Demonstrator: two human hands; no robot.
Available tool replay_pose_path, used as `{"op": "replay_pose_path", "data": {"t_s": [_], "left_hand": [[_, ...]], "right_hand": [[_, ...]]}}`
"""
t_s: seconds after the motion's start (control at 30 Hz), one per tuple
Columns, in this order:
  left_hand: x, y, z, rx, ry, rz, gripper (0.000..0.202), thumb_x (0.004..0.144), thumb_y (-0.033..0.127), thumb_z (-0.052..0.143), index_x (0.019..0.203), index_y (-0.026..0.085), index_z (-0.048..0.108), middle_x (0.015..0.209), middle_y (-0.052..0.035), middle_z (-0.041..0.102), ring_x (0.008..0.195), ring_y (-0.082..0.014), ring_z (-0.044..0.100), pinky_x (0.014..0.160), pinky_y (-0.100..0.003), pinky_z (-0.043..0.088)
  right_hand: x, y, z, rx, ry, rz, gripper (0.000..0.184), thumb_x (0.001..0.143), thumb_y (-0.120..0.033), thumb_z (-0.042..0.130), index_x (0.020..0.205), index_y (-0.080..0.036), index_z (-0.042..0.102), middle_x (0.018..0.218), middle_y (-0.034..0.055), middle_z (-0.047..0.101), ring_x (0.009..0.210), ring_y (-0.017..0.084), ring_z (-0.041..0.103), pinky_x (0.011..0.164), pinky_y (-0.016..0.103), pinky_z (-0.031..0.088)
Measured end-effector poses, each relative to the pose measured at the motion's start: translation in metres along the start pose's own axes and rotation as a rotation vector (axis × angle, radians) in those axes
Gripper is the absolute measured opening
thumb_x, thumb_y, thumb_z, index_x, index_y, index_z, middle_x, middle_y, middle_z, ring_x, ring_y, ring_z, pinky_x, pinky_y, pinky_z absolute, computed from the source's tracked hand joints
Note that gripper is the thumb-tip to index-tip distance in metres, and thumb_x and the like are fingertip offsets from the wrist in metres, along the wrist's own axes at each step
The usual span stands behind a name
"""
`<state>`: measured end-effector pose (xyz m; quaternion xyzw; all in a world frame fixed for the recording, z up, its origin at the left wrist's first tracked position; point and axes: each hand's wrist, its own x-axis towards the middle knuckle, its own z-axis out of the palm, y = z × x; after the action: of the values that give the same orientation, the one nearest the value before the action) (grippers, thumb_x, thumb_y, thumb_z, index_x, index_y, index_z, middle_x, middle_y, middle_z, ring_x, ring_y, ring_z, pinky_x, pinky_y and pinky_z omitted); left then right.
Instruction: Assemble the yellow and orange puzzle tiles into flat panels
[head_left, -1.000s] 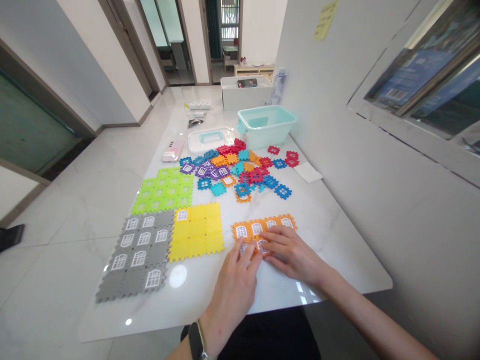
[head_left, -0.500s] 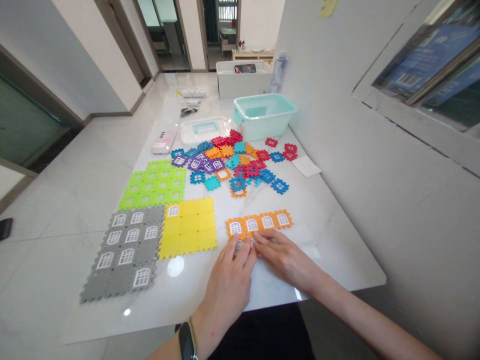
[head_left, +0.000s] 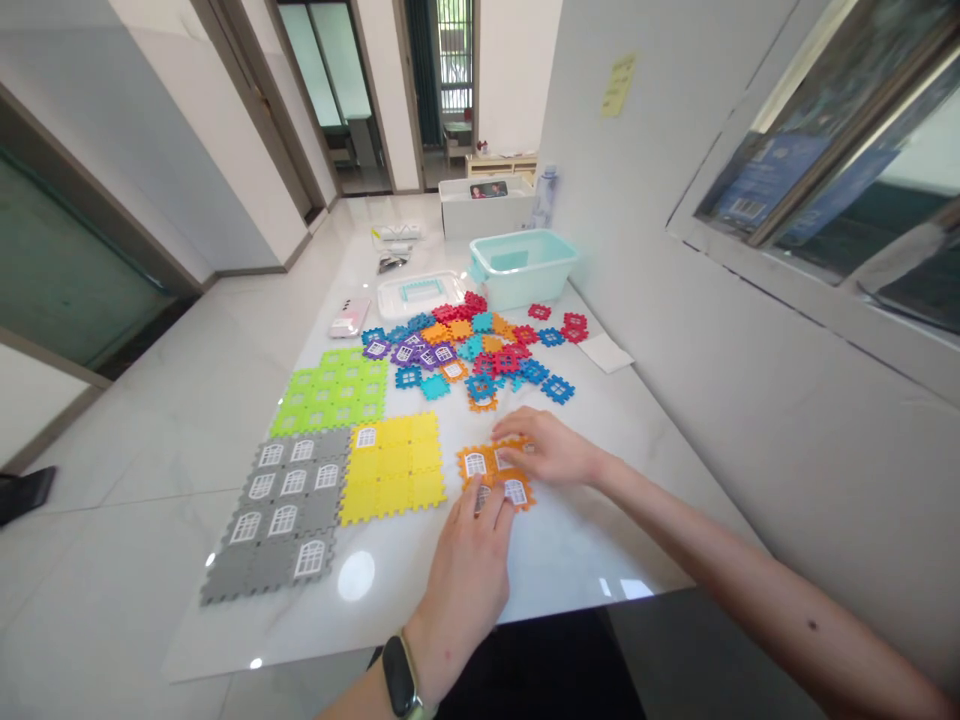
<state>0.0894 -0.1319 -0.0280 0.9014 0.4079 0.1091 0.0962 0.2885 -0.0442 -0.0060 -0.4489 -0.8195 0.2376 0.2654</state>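
Note:
Interlocking orange window tiles [head_left: 475, 464], with white window inserts, lie joined on the white table in front of me. My left hand [head_left: 471, 562], with a watch on its wrist, rests its outstretched fingers on the lower left tile. Beside its fingertips, the lower right tile [head_left: 515, 493] shows its whole window. My right hand [head_left: 553, 450] spans the upper row, fingers at the far edge and thumb on the near side, closed on an orange tile there. This hand hides most of the row's right part.
Left of the orange tiles lie joined yellow [head_left: 396, 465], grey [head_left: 296, 512] and green [head_left: 330, 390] tile panels. Farther back is a loose pile of coloured tiles [head_left: 480, 350], with a lid [head_left: 421, 292], a teal bin [head_left: 525, 275] and a phone [head_left: 350, 318]. A wall borders the right.
My right hand has moved from the lower row, away from me, onto the upper orange row. The lower right tile is now uncovered. My left hand stays on the lower left tile; the view has tilted up.

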Motion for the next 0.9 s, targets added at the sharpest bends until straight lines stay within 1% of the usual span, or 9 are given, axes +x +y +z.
{"op": "replay_pose_path", "data": {"t_s": [0.07, 0.13, 0.27, 0.33, 0.43, 0.53, 0.63, 0.73, 0.9], "left_hand": [[0.0, 0.001, 0.0, 0.029, 0.004, 0.003, 0.059, 0.072, -0.002, 0.042, 0.127, 0.012, 0.058, 0.138, -0.0136, 0.056, 0.137, -0.0355, 0.041, 0.108, -0.053, 0.045], [0.0, 0.001, 0.001, 0.046, 0.003, 0.005, 0.057, 0.073, -0.001, 0.044, 0.126, 0.011, 0.059, 0.138, -0.014, 0.056, 0.135, -0.0368, 0.042, 0.109, -0.052, 0.045], [-0.003, 0.0, 0.002, 0.029, 0.012, -0.006, 0.056, 0.073, 0.0, 0.044, 0.126, 0.01, 0.059, 0.139, -0.014, 0.055, 0.136, -0.0367, 0.042, 0.109, -0.052, 0.045], [-0.005, -0.002, 0.004, 0.015, 0.024, -0.008, 0.058, 0.073, -0.001, 0.044, 0.127, 0.012, 0.058, 0.14, -0.0122, 0.055, 0.137, -0.0353, 0.041, 0.109, -0.051, 0.045], [-0.006, -0.005, 0.008, -0.008, 0.047, -0.005, 0.059, 0.073, 0.0, 0.045, 0.129, 0.014, 0.056, 0.141, -0.0099, 0.054, 0.138, -0.0336, 0.04, 0.111, -0.05, 0.044], [-0.006, -0.006, 0.009, -0.021, 0.052, 0.002, 0.058, 0.073, 0.002, 0.047, 0.129, 0.014, 0.056, 0.141, -0.0105, 0.054, 0.138, -0.0337, 0.04, 0.113, -0.049, 0.042], [-0.004, -0.005, 0.006, -0.006, 0.038, 0.01, 0.058, 0.072, 0.001, 0.048, 0.128, 0.012, 0.056, 0.14, -0.0125, 0.055, 0.137, -0.0353, 0.041, 0.113, -0.051, 0.042], [-0.003, -0.005, 0.001, -0.012, 0.031, 0.011, 0.056, 0.072, 0.0, 0.048, 0.126, 0.011, 0.058, 0.139, -0.013, 0.056, 0.136, -0.0357, 0.042, 0.113, -0.051, 0.042], [-0.003, -0.006, -0.002, -0.041, 0.025, 0.029, 0.057, 0.075, -0.003, 0.043, 0.128, 0.012, 0.057, 0.14, -0.0113, 0.054, 0.138, -0.0329, 0.039, 0.114, -0.049, 0.04]], "right_hand": [[0.024, 0.016, 0.002, -0.107, -0.002, -0.028, 0.023, 0.086, -0.016, 0.06, 0.107, -0.018, 0.071, 0.11, 0.0086, 0.07, 0.103, 0.025, 0.062, 0.096, 0.042, 0.048], [0.042, 0.028, 0.011, -0.223, -0.013, -0.029, 0.025, 0.087, -0.013, 0.06, 0.11, -0.017, 0.069, 0.113, 0.0098, 0.068, 0.106, 0.025, 0.06, 0.097, 0.042, 0.046], [0.055, 0.039, 0.028, -0.353, 0.002, 0.013, 0.011, 0.091, -0.016, 0.06, 0.1, -0.015, 0.065, 0.106, 0.0102, 0.064, 0.102, 0.023, 0.058, 0.091, 0.035, 0.048], [0.054, 0.039, 0.03, -0.391, 0.002, 0.004, 0.006, 0.093, -0.019, 0.059, 0.094, -0.014, 0.063, 0.104, 0.0116, 0.062, 0.1, 0.024, 0.056, 0.089, 0.036, 0.048], [0.048, 0.037, 0.024, -0.426, -0.018, -0.035, 0.009, 0.095, -0.022, 0.057, 0.09, -0.015, 0.059, 0.108, 0.0128, 0.059, 0.1, 0.024, 0.055, 0.089, 0.038, 0.048], [0.043, 0.035, 0.014, -0.415, -0.092, -0.078, 0.01, 0.095, -0.026, 0.058, 0.091, -0.017, 0.057, 0.104, 0.0101, 0.06, 0.097, 0.023, 0.056, 0.087, 0.036, 0.048], [0.041, 0.035, 0.008, -0.376, -0.145, -0.077, 0.008, 0.092, -0.023, 0.063, 0.093, -0.017, 0.058, 0.096, 0.0085, 0.062, 0.094, 0.022, 0.057, 0.085, 0.034, 0.047], [0.039, 0.037, 0.005, -0.357, -0.113, -0.04, 0.005, 0.094, -0.021, 0.056, 0.091, -0.017, 0.059, 0.092, 0.0086, 0.064, 0.093, 0.023, 0.058, 0.085, 0.034, 0.045], [0.024, 0.032, -0.01, -0.281, 0.017, 0.104, 0.029, 0.103, -0.025, 0.031, 0.096, -0.017, 0.058, 0.083, 0.0052, 0.065, 0.076, 0.017, 0.059, 0.073, 0.029, 0.046]]}}
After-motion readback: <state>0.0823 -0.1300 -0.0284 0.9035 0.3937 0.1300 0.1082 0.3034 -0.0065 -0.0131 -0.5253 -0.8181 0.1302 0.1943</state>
